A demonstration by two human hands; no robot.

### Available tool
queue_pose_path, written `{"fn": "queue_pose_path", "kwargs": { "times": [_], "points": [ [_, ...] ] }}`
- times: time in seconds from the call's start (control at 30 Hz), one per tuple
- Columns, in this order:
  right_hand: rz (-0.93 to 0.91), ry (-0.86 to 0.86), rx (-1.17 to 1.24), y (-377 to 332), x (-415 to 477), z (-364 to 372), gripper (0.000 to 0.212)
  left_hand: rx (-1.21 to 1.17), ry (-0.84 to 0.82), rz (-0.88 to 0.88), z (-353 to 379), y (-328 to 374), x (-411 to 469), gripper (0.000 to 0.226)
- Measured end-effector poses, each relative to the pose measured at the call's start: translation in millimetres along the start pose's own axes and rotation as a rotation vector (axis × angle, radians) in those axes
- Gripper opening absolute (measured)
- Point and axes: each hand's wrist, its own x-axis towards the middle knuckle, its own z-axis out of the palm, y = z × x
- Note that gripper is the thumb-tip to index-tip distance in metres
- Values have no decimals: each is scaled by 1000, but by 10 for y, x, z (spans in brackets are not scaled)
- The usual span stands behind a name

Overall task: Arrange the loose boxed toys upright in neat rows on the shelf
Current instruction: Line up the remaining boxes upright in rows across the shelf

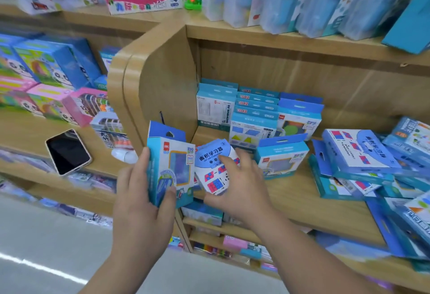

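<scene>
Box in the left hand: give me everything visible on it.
The blue box is a light-blue cardboard carton with a darker blue hang tab on top, with a peg hole. Its front shows a red logo patch, a yellow-framed window and blurred print. It is upright, slightly tilted, in front of the wooden shelf divider. The left hand grips it, fingers on its left side, thumb across the lower front. Its right edge meets or overlaps the white-and-blue box under the right hand; contact unclear.

Bare left hand (pixel 139 203), bare right hand (pixel 239 191), bare forearms (pixel 302 254)
</scene>
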Motion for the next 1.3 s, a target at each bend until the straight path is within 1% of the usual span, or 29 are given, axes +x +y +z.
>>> {"fn": "queue_pose_path", "kwargs": {
  "times": [0.03,0.1,0.2,0.27,0.33,0.43,0.53,0.57,0.6,0.67,0.73,0.8,0.83,0.9,1.0,1.07,1.1,1.13,1.2,1.3],
  "points": [
    [3,-6,13,14,39,64,103,-12,-11,-5,16,-11,-3,81],
    [-24,7,41,61,92,181,94,-32,-35,-23,54,-42,0,80],
    [-65,22,103,142,93,270,73,-85,-46,-50,124,-50,31,79],
    [-100,59,163,193,28,243,54,-138,-48,-64,180,-23,71,79],
    [-160,216,196,282,-60,189,37,-237,-67,-97,249,-1,120,80],
    [-221,520,222,417,-169,-8,32,-426,-133,-233,414,-20,210,73],
    [-151,731,138,530,-198,-263,22,-601,-185,-374,635,12,291,60],
    [-107,771,117,577,-189,-316,24,-655,-199,-438,720,16,310,56],
    [-58,787,106,630,-174,-349,31,-689,-213,-495,798,11,326,53],
    [50,750,96,762,-132,-381,54,-663,-227,-541,908,-18,357,48],
    [159,613,94,900,-72,-402,76,-423,-225,-444,944,-74,407,45],
    [199,455,85,1019,-22,-391,86,-158,-248,-283,925,-103,444,46],
    [192,408,59,1060,-9,-374,86,-75,-265,-224,920,-108,453,45],
    [163,386,-5,1113,-10,-351,81,51,-279,-140,905,-95,473,46],
    [131,456,-32,1224,-49,-405,69,216,-205,-20,893,-6,518,50],
    [123,526,-48,1367,-81,-519,65,247,-154,94,898,151,550,53],
    [129,552,-53,1467,-86,-591,64,218,-157,149,919,274,555,56],
    [141,566,-63,1581,-83,-670,64,175,-190,181,957,416,547,59],
    [186,562,-101,1824,-52,-846,69,87,-321,184,1084,687,521,68],
    [270,499,-111,2167,7,-1126,79,61,-459,170,1336,984,499,83]
  ]
}}
